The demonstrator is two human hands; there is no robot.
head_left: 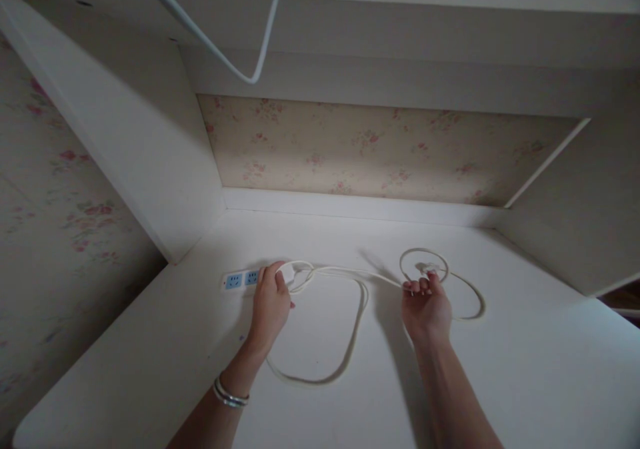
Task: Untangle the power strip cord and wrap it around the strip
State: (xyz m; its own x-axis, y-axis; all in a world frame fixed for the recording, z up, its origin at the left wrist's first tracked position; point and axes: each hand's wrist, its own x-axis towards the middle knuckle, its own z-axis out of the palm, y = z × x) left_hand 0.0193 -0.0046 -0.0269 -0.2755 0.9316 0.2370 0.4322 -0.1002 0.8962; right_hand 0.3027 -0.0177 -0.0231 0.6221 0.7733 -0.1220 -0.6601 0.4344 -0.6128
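My left hand (270,306) is wrapped round the right end of a white power strip (241,280) with blue socket faces. The strip lies on the white desktop, and my fingers cover part of it. From its right end runs a cream power cord (320,382), looped in a wide curve on the desk. My right hand (427,310), palm up with curled fingers, grips a stretch of this cord to the right. Just beyond those fingers the cord makes a smaller loop, with a pale end piece (430,267) partly hidden and too blurred to name.
White side panels flank the desk (525,369), and a shelf (400,32) overhangs it. Floral wallpaper (340,146) shows behind. A pale cable or rod (215,49) hangs down from the upper left, in front of the shelf.
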